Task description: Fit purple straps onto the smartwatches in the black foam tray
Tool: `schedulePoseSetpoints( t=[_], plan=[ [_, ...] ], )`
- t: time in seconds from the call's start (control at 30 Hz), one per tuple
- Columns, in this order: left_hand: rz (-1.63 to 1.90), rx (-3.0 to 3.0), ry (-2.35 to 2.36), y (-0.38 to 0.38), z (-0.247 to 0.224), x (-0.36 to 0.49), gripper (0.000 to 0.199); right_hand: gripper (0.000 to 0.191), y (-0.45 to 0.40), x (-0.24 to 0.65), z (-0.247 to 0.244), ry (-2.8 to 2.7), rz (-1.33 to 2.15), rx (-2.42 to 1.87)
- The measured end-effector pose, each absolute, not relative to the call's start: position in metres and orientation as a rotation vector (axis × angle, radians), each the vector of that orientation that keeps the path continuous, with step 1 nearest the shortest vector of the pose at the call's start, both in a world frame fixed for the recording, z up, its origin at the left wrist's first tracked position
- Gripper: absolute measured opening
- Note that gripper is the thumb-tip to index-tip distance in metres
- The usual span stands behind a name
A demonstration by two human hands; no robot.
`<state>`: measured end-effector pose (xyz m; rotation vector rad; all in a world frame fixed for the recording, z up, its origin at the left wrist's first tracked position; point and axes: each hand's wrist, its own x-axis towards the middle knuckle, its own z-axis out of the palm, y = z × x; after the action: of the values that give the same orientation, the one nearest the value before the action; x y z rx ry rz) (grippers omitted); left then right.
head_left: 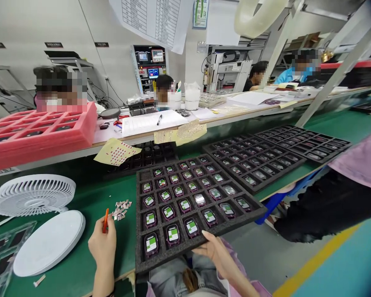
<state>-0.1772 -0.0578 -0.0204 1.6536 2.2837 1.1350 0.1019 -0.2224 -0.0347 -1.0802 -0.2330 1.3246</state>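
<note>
A black foam tray (204, 232) of watch-like devices lies in front of me, its near edge reaching past the bench toward my lap. In its compartments sit several small square devices (173, 234), most with a white and green face. My right hand (212, 248) grips the tray's near edge, thumb at the top and fingers partly hidden below. My left hand (103, 239) is closed around a slim orange stick-like tool (105, 220), held upright left of the tray; its lower end is hidden. Beside that hand lies a small pile of pale strips (121, 209).
More filled foam trays (253, 161) (303, 142) stretch to the right along the green bench (123, 247). A white desk fan (49, 243) stands at left. Above runs a shelf with a pink foam tray (80, 128), papers (154, 122) and yellow sticker sheets (117, 152). Other people sit beyond.
</note>
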Motion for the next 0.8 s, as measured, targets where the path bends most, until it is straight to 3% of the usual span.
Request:
schedulePoseSetpoints(
  t=[0.23, 0.33, 0.4, 0.6, 0.7, 0.8],
  plan=[
    [1.095, 1.7, 2.286, -0.059, -0.019, -0.174, 0.033, 0.068, -0.214, 0.145, -0.048, -0.666, 1.645, -1.404],
    [1.08, 1.699, 2.291, -0.06, -0.019, -0.174, 0.032, 0.073, -0.212, 0.162, -0.044, -0.733, 1.722, -1.504],
    [1.059, 1.674, 2.301, -0.06, -0.018, -0.174, 0.032, 0.07, -0.213, 0.172, -0.034, -0.875, 1.74, -1.506],
    [0.917, 1.644, 2.372, -0.059, -0.014, -0.171, 0.031, 0.033, -0.21, 0.179, 0.01, -1.557, 1.65, -1.464],
    [0.879, 1.65, 2.366, -0.057, -0.015, -0.172, 0.03, 0.034, -0.205, 0.164, 0.019, -1.741, 1.503, -1.572],
    [0.843, 1.631, 2.353, -0.054, -0.018, -0.175, 0.029, 0.042, -0.199, 0.151, 0.014, -1.675, 1.565, -1.638]
  ],
)
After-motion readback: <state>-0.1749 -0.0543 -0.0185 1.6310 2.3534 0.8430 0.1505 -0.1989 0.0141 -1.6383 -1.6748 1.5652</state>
